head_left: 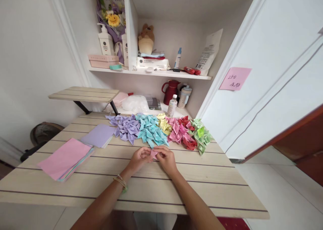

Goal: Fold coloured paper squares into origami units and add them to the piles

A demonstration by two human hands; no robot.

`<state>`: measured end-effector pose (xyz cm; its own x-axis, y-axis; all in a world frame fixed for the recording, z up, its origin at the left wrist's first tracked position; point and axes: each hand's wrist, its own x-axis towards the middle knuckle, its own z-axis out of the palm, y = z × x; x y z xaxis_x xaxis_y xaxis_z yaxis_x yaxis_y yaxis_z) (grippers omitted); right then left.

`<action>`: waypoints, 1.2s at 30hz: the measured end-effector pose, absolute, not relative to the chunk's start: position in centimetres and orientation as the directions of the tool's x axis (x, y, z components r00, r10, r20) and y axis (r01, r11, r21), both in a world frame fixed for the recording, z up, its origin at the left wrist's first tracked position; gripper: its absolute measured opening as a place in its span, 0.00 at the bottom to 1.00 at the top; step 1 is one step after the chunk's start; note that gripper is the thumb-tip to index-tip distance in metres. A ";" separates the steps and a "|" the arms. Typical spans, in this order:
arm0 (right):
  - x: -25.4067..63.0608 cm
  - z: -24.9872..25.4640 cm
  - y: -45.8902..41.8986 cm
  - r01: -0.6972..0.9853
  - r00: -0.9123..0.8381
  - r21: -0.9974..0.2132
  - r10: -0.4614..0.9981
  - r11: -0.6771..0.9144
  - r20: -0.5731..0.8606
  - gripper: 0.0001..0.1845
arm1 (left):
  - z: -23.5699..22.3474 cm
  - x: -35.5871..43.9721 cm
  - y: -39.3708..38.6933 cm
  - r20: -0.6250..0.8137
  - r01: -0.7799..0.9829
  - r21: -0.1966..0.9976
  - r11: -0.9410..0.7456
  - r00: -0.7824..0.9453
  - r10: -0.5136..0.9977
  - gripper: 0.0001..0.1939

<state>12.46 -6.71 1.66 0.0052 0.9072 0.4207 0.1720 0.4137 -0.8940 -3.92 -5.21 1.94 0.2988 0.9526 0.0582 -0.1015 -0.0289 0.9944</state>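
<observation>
Between my two hands is a small folded piece of pink paper (153,154), held just above the wooden table. My left hand (140,156) pinches its left side, and my right hand (166,158) grips its right side with thumb and fingers. Beyond my fingertips lie heaps of folded origami pieces: purple (127,127), blue (151,130), yellow (165,126), pink (178,130), red (189,143) and green (202,138). To the left rest a stack of pink-topped paper sheets (67,157) and a stack with purple paper (99,135) uppermost.
The slatted table (214,186) meets a white shelf unit. A bottle (172,106) stands behind the origami, near a dark red jug (171,92) and a pale tumbler (185,97). A small raised wooden stand (85,94) occupies the back left. A pink note (235,78) sticks to the right wall.
</observation>
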 end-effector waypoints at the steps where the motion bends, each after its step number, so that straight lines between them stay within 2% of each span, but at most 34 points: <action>1: 12.5 1.8 -6.8 0.178 -0.004 -0.889 0.904 0.421 0.428 0.14 | 1.9 -3.9 -5.2 0.060 -0.101 0.994 -0.030 0.301 0.952 0.16; 5: 12.5 2.3 -7.1 0.166 -0.077 -0.883 0.898 0.439 0.432 0.14 | 1.8 -3.9 -5.1 0.085 -0.112 0.992 -0.055 0.281 0.956 0.15; 9: 12.4 2.2 -6.9 0.103 -0.036 -0.923 0.928 0.372 0.370 0.09 | 2.1 -3.9 -5.4 0.116 -0.100 0.991 -0.092 0.270 0.956 0.13; 13: 12.4 1.6 -6.4 0.050 -0.005 -0.946 0.948 0.319 0.319 0.15 | 2.3 -4.0 -5.6 0.133 -0.082 0.990 -0.113 0.302 0.944 0.15; 15: 12.4 1.4 -6.3 0.053 0.004 -0.947 0.948 0.318 0.319 0.14 | 2.2 -4.1 -5.6 0.139 -0.068 0.990 -0.125 0.297 0.945 0.14; 19: 12.7 1.3 -6.2 0.096 0.010 -0.935 0.939 0.341 0.343 0.14 | 2.0 -4.2 -5.4 0.162 -0.019 0.986 -0.163 0.264 0.951 0.13; 24: 12.9 1.7 -6.3 0.199 -0.013 -0.894 0.913 0.401 0.407 0.14 | 2.4 -4.3 -5.6 0.217 0.064 0.968 -0.243 0.278 0.936 0.18; 30: 12.9 1.9 -6.8 0.360 -0.094 -0.792 0.864 0.493 0.495 0.10 | 2.7 -4.5 -5.6 0.347 0.191 0.894 -0.405 0.277 0.896 0.09; 36: 12.8 1.9 -7.1 0.460 -0.163 -0.704 0.831 0.541 0.532 0.05 | 2.7 -4.6 -5.6 0.404 0.234 0.848 -0.476 0.297 0.865 0.08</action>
